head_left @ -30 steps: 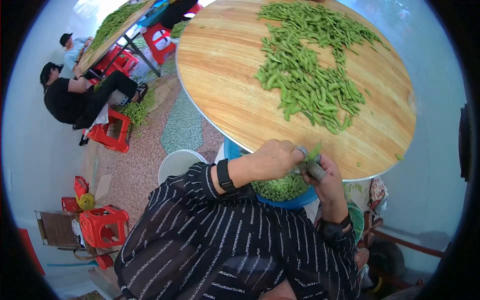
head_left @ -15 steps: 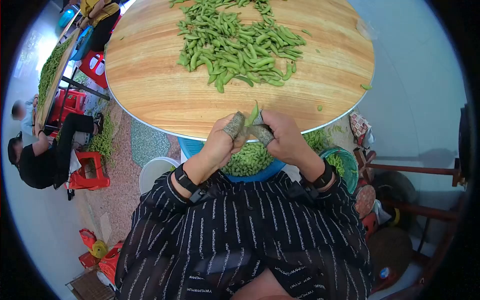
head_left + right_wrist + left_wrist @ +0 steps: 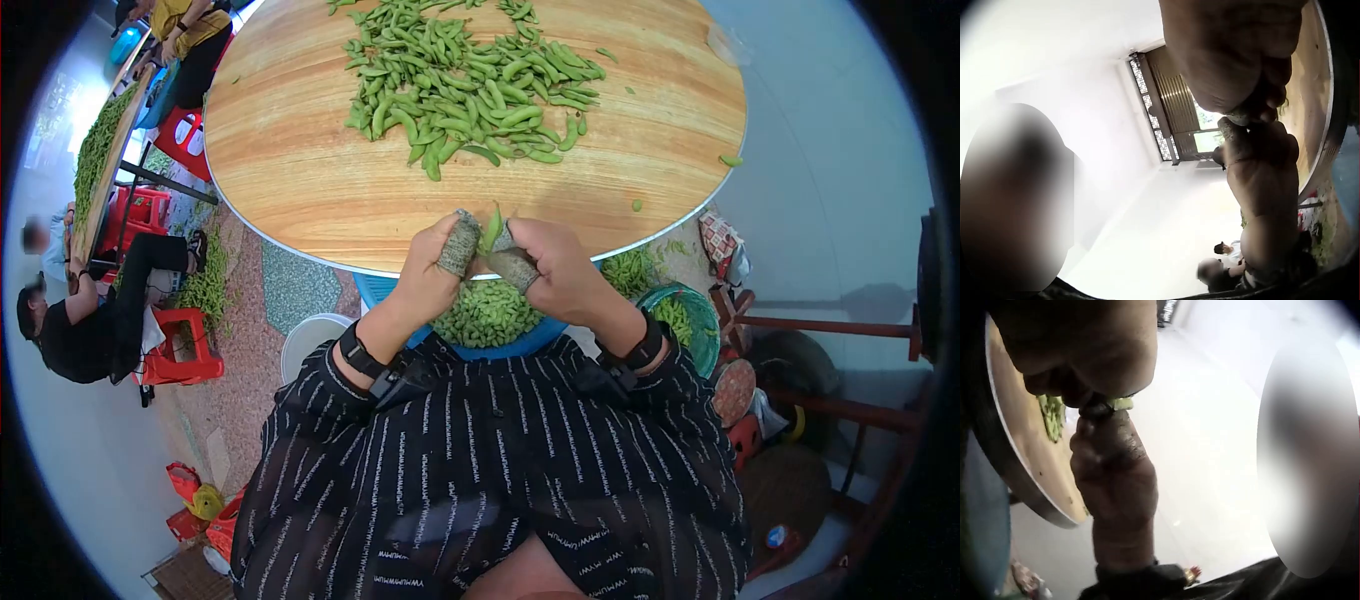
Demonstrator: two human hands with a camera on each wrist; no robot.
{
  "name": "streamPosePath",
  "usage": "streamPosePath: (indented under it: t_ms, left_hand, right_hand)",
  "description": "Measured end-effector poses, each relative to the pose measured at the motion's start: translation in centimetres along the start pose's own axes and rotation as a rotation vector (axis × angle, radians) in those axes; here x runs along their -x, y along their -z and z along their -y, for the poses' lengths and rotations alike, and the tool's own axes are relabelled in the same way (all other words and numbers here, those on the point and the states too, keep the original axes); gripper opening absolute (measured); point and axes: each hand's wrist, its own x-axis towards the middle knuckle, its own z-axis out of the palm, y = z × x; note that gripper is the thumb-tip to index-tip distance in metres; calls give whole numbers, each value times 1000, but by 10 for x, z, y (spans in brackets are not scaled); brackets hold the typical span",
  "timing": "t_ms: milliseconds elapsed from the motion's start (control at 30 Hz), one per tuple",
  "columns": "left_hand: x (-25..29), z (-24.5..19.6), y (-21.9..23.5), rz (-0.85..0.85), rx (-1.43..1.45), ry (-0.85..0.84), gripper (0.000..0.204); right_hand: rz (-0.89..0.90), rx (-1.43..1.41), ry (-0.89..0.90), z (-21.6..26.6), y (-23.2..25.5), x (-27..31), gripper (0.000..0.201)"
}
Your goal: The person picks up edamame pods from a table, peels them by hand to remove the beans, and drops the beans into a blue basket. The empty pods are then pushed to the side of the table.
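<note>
At the near edge of the round wooden table (image 3: 300,215), both hands meet around a green soybean pod (image 3: 492,228) that points up between the thumbs. My left hand (image 3: 428,272) pinches it from one side, my right hand (image 3: 565,265) from the other. Grey wrappings cover the thumbs. In the left wrist view a bit of the pod (image 3: 1122,403) shows between the hands. Directly below is a blue basin (image 3: 372,290) holding many shelled green beans (image 3: 487,314). A loose heap of pods (image 3: 470,90) lies farther back on the table.
A white bucket (image 3: 312,345) stands left of the basin, and a green basket (image 3: 690,320) with pods to the right. Red stools (image 3: 182,345) and a seated person (image 3: 85,310) are at the far left. Dark red wooden bars (image 3: 820,326) extend on the right.
The head view has swung so the table and heap appear farther left. My hands, tilted and overlapping a second ago, now face each other at the table edge, with a pod still between them.
</note>
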Motion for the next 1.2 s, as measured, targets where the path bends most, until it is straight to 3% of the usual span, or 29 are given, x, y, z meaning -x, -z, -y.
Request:
streamPosePath:
  t_ms: [67, 100, 133, 167, 200, 267, 333, 400, 467, 533, 700, 733, 800, 833, 900, 967, 1033, 1067, 1133, 1200]
  left_hand:
    - [-2, -5, 10, 133, 237, 349, 20]
    - [-3, -10, 12, 133, 241, 360, 20]
    - [-5, -16, 13, 198, 56, 319, 17]
    - [-6, -19, 12, 267, -125, 280, 14]
    - [-3, -18, 10, 273, -111, 307, 14]
    - [-1, -18, 6, 233, -290, 93, 11]
    - [2, -20, 7, 228, -280, 151, 7]
    - [4, -17, 12, 268, -522, 154, 18]
    - [7, -14, 8, 232, -488, 118, 23]
    - [9, -15, 7, 194, -457, 79, 29]
    - [19, -15, 10, 312, -503, 163, 26]
    - [22, -10, 10, 317, -500, 163, 26]
    - [28, 0, 11, 339, -638, -195, 8]
    - [30, -1, 12, 345, -635, -196, 8]
    - [34, -3, 14, 509, -789, 26, 21]
    - [38, 18, 20, 577, -837, 36, 20]
    - [42, 49, 26, 628, -909, 81, 16]
    - [43, 63, 27, 630, -909, 86, 16]
    - [40, 89, 31, 587, -1114, -107, 15]
    - [34, 114, 29, 567, -1089, -181, 16]
  right_hand:
    - [22, 38, 4, 4, 6, -2, 12]
    - [45, 77, 3, 4, 7, -2, 11]
    - [47, 69, -13, 1, 6, -1, 11]
    - [26, -112, -88, -4, 4, -1, 11]
    - [5, -295, -171, -8, 0, 2, 12]
    - [6, -390, -203, -6, -2, 2, 13]
    - [-17, -280, -129, -5, -5, 5, 13]
    - [15, -180, -157, -1, -3, 7, 13]
    - [27, 162, -45, 10, -2, 7, 14]
    - [40, 184, -31, 10, -4, 9, 15]
    - [30, 188, -27, 12, 0, 20, 12]
    - [-13, 178, -57, 9, 6, 25, 11]
    - [-62, 173, -91, 5, 23, 38, 10]
    - [-111, 195, -120, 3, 34, 46, 10]
    - [-169, 227, -190, -2, 54, 66, 10]
    - [-182, 238, -231, -9, 74, 92, 12]
    - [-3, 499, -460, -22, 90, 119, 14]
    - [-1, 494, -462, -31, 93, 133, 14]
    - [19, 886, -691, -54, 92, 157, 16]
    - [14, 861, -725, -68, 89, 170, 17]
